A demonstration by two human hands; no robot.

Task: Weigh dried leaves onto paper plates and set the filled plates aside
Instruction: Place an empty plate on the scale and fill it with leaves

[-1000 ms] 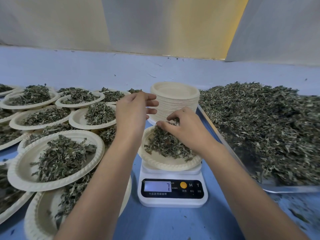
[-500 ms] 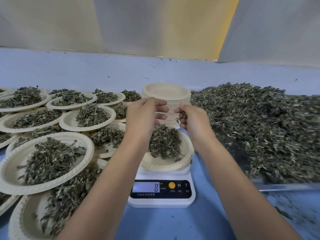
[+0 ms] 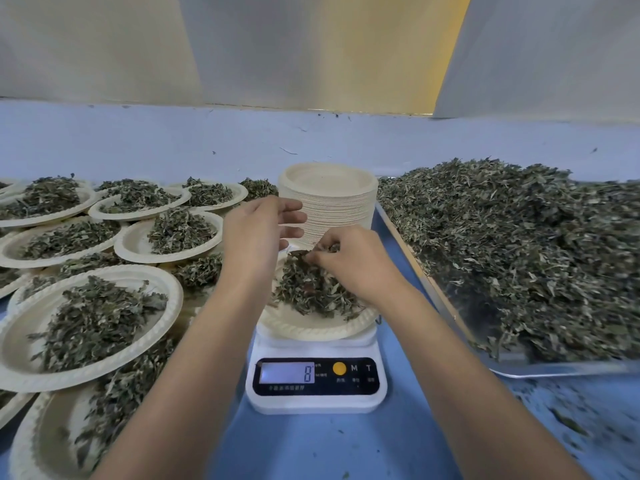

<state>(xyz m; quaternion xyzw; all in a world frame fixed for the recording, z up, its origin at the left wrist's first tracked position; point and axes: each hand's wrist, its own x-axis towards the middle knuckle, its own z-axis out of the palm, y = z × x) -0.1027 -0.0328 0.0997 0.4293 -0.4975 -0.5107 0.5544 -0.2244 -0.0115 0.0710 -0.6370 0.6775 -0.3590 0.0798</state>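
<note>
A white kitchen scale [image 3: 316,382] stands in front of me and its display reads 8. On it sits a paper plate [image 3: 311,323] holding a heap of dried leaves [image 3: 311,289]. My right hand [image 3: 353,261] is down on the far side of that heap, its fingertips pinching a few leaves. My left hand [image 3: 259,233] hovers just left of the plate with its fingers straight and spread, holding nothing. Behind both hands rises a tall stack of empty paper plates [image 3: 329,199].
A big metal tray [image 3: 519,367] heaped with loose dried leaves [image 3: 512,247] fills the right side. Several filled paper plates [image 3: 93,323] overlap across the left side. Everything rests on a blue table [image 3: 311,445] below a pale wall.
My right hand has dropped from in front of the plate stack onto the leaf heap. The scale reading went from 7 to 8 and stays at 8. My left hand barely moved.
</note>
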